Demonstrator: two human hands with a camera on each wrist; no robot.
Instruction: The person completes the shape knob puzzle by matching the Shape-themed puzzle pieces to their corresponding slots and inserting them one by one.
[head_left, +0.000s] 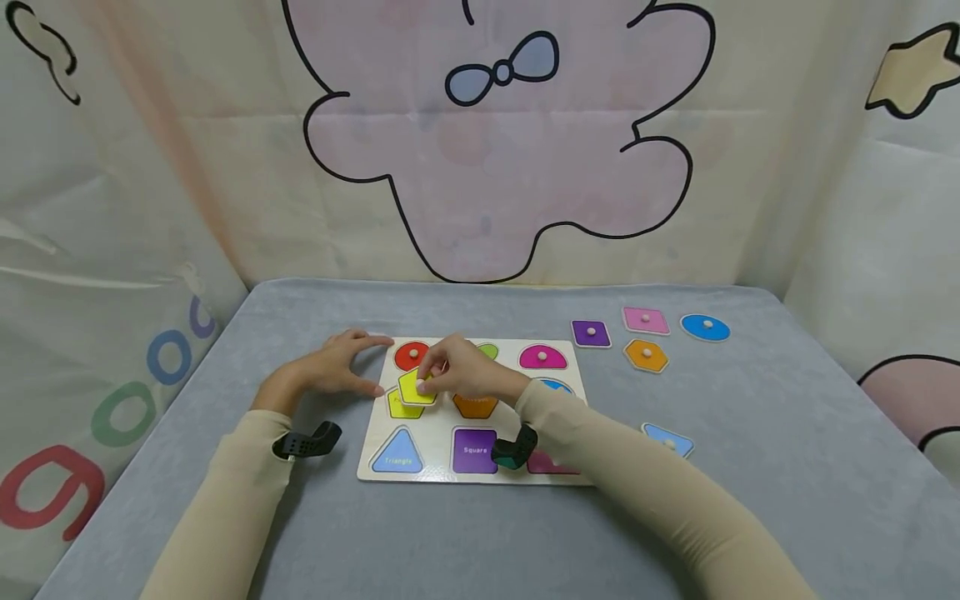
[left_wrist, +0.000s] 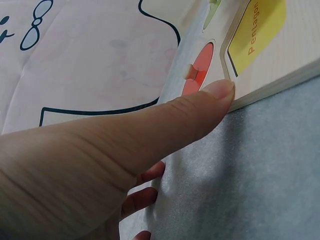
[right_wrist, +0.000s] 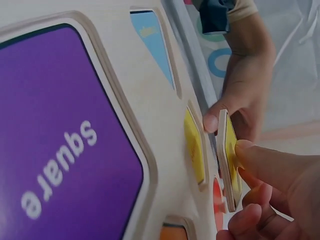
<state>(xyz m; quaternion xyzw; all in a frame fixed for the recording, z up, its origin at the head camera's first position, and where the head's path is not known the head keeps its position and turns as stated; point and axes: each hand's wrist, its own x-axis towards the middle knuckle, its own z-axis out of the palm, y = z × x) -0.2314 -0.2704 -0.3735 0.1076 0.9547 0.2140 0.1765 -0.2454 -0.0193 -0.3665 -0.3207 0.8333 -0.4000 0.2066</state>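
My right hand (head_left: 468,371) pinches a yellow pentagon puzzle piece (head_left: 411,390) between thumb and fingers. It is held tilted just over the yellow recess (head_left: 403,408) marked Pentagon, partly covering it in the head view. In the right wrist view the pentagon piece (right_wrist: 231,150) stands apart from its recess (right_wrist: 194,145). My left hand (head_left: 330,367) has its fingers extended at the left edge of the wooden puzzle board (head_left: 438,450). Its thumb (left_wrist: 190,107) touches the board's edge beside the seated red circle (left_wrist: 202,65). The right forearm hides part of the board's right side.
Loose knobbed pieces lie right of the board: a purple square (head_left: 591,333), a pink four-sided piece (head_left: 646,321), a blue oval (head_left: 705,327) and an orange hexagon (head_left: 646,355). A light-blue piece (head_left: 675,439) is partly behind the right sleeve. Printed curtains surround the grey cloth-covered table (head_left: 480,533).
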